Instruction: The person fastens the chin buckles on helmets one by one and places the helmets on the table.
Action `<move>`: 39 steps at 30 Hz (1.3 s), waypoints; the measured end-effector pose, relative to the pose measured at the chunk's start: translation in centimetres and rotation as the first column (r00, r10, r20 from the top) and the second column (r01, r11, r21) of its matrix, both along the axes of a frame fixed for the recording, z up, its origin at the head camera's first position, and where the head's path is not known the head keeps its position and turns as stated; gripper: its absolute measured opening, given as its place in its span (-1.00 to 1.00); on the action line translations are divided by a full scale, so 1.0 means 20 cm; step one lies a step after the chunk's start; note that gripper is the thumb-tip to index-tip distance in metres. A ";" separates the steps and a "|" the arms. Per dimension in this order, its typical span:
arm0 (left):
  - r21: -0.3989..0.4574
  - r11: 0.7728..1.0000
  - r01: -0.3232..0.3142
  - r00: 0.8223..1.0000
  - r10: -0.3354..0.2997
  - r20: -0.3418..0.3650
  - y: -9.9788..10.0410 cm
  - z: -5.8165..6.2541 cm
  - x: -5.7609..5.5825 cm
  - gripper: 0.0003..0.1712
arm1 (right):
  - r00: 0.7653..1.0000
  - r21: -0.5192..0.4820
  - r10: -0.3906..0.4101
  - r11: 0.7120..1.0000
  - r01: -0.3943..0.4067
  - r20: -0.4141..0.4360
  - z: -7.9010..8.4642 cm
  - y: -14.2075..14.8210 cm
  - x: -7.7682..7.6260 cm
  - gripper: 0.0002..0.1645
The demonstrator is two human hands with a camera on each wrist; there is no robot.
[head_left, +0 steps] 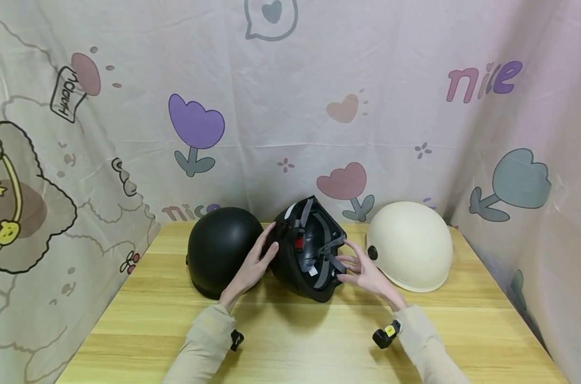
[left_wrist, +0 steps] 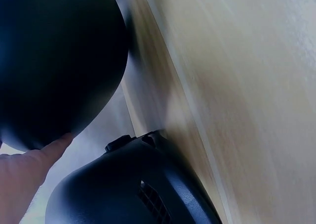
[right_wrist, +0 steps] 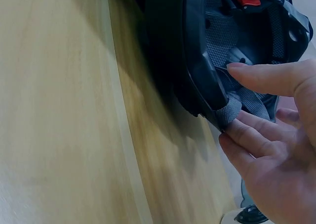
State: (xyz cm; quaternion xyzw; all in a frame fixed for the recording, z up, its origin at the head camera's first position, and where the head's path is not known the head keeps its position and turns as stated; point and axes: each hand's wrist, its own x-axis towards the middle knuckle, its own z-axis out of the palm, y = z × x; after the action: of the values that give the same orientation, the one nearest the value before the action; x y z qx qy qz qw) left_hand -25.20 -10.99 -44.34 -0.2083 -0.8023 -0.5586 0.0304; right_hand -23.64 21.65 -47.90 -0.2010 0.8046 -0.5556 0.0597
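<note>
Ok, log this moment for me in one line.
left hand: touching tilted helmet; right hand: fingers at its straps; tilted helmet: interior showing; leftmost helmet: black; rightmost helmet: cream

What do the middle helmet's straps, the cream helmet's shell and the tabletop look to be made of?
Straps: grey woven webbing, likely synthetic; flat bands that bend, with visible weave.
Cream helmet's shell: probably hard plastic, satin; smooth, evenly rounded, softly lit.
Tabletop: wood or printed laminate, slight sheen; pale straight grain, but either could show it.

Soft shadows across the tabletop (head_left: pixel 309 352)
</note>
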 end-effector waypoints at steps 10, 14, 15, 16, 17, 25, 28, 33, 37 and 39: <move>-0.023 1.000 0.001 0.998 0.000 0.065 -0.01 0.02 0.02 -0.25 | 0.996 -0.031 0.062 0.998 -0.060 0.067 -0.02 0.00 0.01 0.10; -0.036 0.999 0.016 0.996 -0.012 0.092 0.00 0.13 0.10 -0.24 | 0.995 -0.008 0.066 0.998 -0.065 0.078 -0.03 0.00 0.02 0.07; -0.039 0.999 0.019 0.995 -0.015 0.099 0.01 0.16 0.11 -0.24 | 0.995 -0.002 0.066 0.998 -0.066 0.081 -0.03 0.00 0.02 0.07; -0.041 0.999 0.025 0.995 -0.021 0.100 0.01 0.19 0.13 -0.24 | 0.995 0.008 0.065 0.998 -0.066 0.081 -0.03 0.00 0.02 0.06; -0.049 0.998 0.028 0.995 -0.024 0.095 0.02 0.20 0.14 -0.24 | 0.995 0.016 0.065 0.998 -0.066 0.081 -0.03 0.01 0.01 0.05; -0.051 0.998 0.042 0.995 -0.037 0.093 0.03 0.21 0.14 -0.26 | 0.997 0.021 0.076 0.997 -0.076 0.000 -0.02 0.02 0.02 -0.06; -0.048 0.997 0.054 0.994 -0.050 0.096 0.03 0.20 0.13 -0.25 | 0.997 0.008 0.063 0.998 -0.063 -0.042 -0.01 0.02 0.02 -0.13; -0.037 0.996 0.079 0.993 -0.075 0.091 0.02 0.14 0.08 -0.23 | 0.996 -0.017 0.035 0.999 -0.036 -0.079 0.00 0.02 0.01 -0.17; -0.037 0.997 0.066 0.994 -0.063 0.084 0.00 0.04 0.02 -0.23 | 0.993 -0.025 0.017 0.999 -0.020 -0.116 0.02 0.01 0.00 -0.18; -0.036 0.998 0.059 0.996 -0.056 0.073 0.00 0.02 0.01 -0.24 | 0.990 -0.024 0.012 1.000 -0.015 -0.143 0.03 0.00 0.00 -0.17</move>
State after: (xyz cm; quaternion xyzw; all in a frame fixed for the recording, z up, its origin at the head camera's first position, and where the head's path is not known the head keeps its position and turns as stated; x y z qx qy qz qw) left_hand -24.94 -10.94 -43.95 -0.2115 -0.8070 -0.5511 -0.0184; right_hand -23.62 21.71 -47.24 -0.2466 0.7985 -0.5492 0.0030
